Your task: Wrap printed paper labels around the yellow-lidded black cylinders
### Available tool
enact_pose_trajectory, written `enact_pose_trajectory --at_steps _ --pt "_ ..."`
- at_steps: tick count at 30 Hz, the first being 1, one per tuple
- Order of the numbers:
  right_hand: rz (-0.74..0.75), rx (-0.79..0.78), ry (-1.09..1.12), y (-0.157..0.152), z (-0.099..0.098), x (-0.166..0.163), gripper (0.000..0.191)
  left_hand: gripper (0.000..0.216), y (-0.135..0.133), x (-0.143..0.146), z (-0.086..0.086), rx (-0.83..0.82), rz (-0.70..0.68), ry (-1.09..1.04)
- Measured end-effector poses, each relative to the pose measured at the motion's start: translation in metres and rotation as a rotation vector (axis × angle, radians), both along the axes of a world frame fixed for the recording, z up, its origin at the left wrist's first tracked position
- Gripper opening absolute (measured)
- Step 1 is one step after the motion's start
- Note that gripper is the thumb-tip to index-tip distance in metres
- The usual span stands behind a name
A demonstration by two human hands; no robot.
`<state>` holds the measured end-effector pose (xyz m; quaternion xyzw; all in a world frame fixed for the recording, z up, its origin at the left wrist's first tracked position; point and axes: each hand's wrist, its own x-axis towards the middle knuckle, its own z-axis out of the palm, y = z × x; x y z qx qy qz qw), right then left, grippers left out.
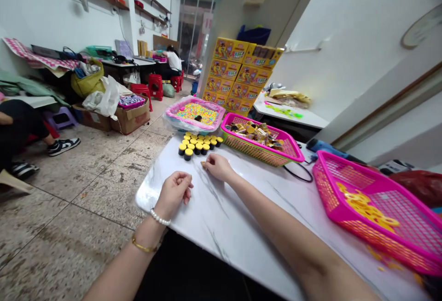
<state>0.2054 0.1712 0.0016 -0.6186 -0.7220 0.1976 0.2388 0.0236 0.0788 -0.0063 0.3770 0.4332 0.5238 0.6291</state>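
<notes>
My left hand (175, 193), with a pearl bracelet and a gold bangle at the wrist, hovers over the near left part of the white marbled table (207, 218). Its fingers are curled in; whatever they may hold is hidden. Farther forward, my right hand (217, 166) pinches a small brownish-gold piece (203, 164) whose kind is too small to tell. Just beyond it stand several small black jars with yellow lids (188, 153), grouped upright. Behind the jars is a pink basin (220, 112) lined with clear plastic, holding colourful beads (196, 113) and one dark item.
A pink basket (293, 151) of gold-wrapped pieces stands behind my right hand. Another pink basket (322, 186) at the right holds yellow rings (368, 209). Yellow printed boxes (238, 75) are stacked against the pillar. Seated people, red stools (155, 87) and cartons (133, 119) are at the left.
</notes>
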Motion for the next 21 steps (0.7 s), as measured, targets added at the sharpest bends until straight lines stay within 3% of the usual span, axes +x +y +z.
enact_pose_trajectory --at_steps 4,7,9,14,17,21 --pt "0.198 -0.076 0.227 -0.043 0.010 -0.016 0.011 0.053 0.001 0.001 0.000 -0.020 0.056 -0.001" --pt "0.291 -0.162 0.602 -0.065 0.013 -0.022 0.033 0.047 0.000 0.000 -0.001 0.014 0.011 0.013" --pt "0.255 -0.231 0.768 -0.070 0.014 -0.021 0.046 0.044 -0.002 -0.001 -0.002 0.018 0.012 -0.004" --pt "0.106 -0.340 0.835 -0.071 0.012 -0.018 0.042 0.040 -0.009 0.001 -0.001 0.008 0.061 0.063" --pt "0.117 -0.448 0.858 -0.077 0.008 -0.022 0.043 0.042 -0.011 0.005 -0.001 0.013 0.117 0.160" --pt "0.093 -0.423 0.880 -0.081 0.003 -0.026 0.039 0.047 -0.013 0.008 -0.001 0.041 0.173 0.215"
